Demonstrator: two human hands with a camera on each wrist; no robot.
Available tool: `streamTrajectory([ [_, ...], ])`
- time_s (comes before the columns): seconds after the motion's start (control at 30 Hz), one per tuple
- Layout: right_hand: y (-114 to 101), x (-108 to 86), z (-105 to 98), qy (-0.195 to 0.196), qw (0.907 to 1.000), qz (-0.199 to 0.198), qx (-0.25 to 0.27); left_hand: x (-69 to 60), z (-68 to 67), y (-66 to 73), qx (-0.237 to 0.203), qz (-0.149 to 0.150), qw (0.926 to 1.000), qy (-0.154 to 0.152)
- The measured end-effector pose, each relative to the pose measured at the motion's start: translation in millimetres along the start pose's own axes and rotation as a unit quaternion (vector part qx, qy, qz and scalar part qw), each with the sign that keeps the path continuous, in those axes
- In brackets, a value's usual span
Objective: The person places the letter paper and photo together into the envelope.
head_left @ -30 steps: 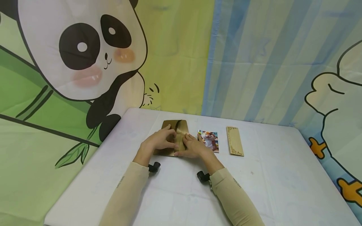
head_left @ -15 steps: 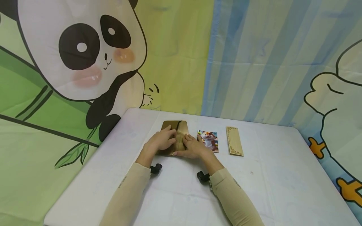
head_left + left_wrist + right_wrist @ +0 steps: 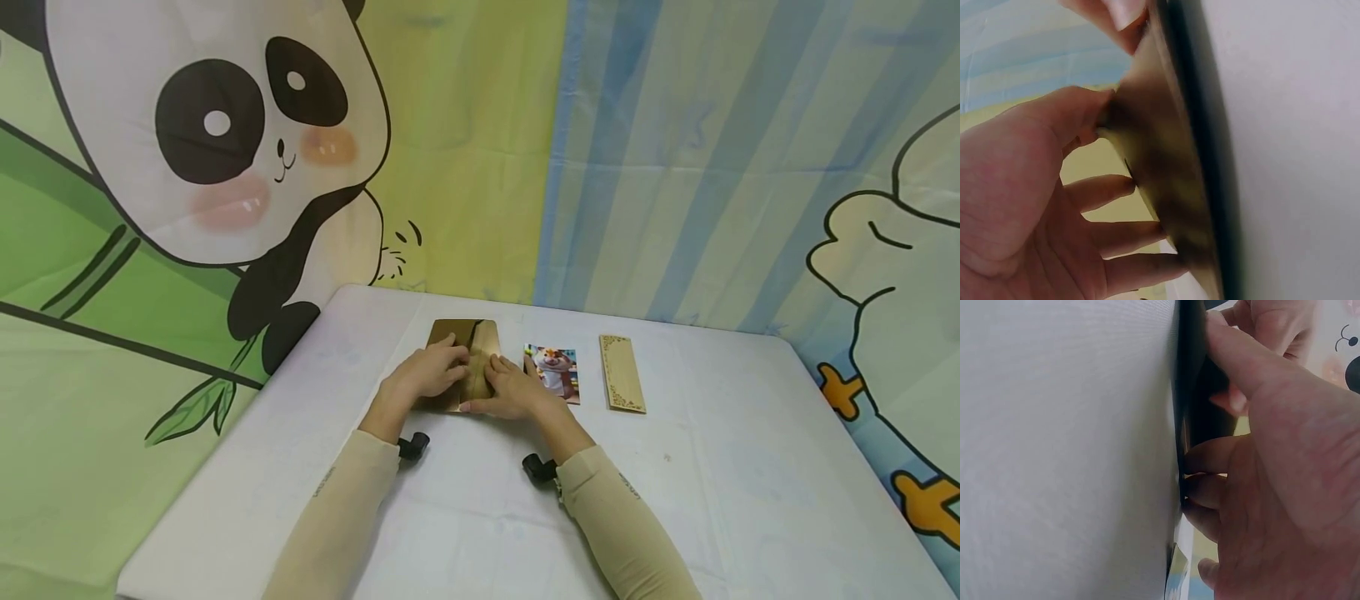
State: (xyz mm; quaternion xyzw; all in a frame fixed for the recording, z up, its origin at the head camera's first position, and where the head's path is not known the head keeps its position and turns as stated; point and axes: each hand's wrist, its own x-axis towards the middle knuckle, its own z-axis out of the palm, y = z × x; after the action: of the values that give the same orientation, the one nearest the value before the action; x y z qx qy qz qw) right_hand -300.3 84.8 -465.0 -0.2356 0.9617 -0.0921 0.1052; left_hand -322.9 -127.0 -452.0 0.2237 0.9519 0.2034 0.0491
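A gold-brown, shiny flat envelope-like piece [image 3: 486, 336] lies on the table, a dark curved line across its upper part. My left hand [image 3: 423, 372] is over its left side. In the left wrist view, the thumb and index finger of my left hand [image 3: 1054, 187] come together at the brown surface [image 3: 1160, 137] and appear to pinch its upper layer, while the other fingers touch it. My right hand [image 3: 517, 392] rests on the lower right part, fingers extended. The right wrist view shows the fingertips of my right hand [image 3: 1272, 444] pressing along the dark edge of the piece.
Just right of my right hand lies a colourful picture card [image 3: 558, 375] with a cartoon animal. Farther right is a narrow beige card [image 3: 622, 375] with patterned ends. The white-covered table [image 3: 735, 467] meets printed cloth walls at the back and sides.
My left hand has shifted slightly to the right, and its thumb has drawn in towards the index finger. My right hand has stayed almost still on the piece.
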Motion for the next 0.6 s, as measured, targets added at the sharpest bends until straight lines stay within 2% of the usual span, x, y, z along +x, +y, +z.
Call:
streamTrajectory([
  [0.17,1,-0.4,0,0.001,1.0,-0.004,-0.004,-2.2,-5.4,-4.1,-0.032,0.009,0.9994,-0.004],
  [0.33,1,-0.3,0,0.003,1.0,-0.005,-0.007,-5.6,-12.0,-11.2,-0.086,0.025,0.9954,-0.031],
  [0.47,2,-0.2,1,0.003,0.9999,-0.006,-0.009,-7.8,-15.0,-12.5,-0.095,0.033,0.9939,-0.046],
  [0.6,3,-0.3,2,0.003,0.9999,-0.007,-0.014,-8.1,-15.6,-11.0,-0.094,0.037,0.9937,-0.047],
])
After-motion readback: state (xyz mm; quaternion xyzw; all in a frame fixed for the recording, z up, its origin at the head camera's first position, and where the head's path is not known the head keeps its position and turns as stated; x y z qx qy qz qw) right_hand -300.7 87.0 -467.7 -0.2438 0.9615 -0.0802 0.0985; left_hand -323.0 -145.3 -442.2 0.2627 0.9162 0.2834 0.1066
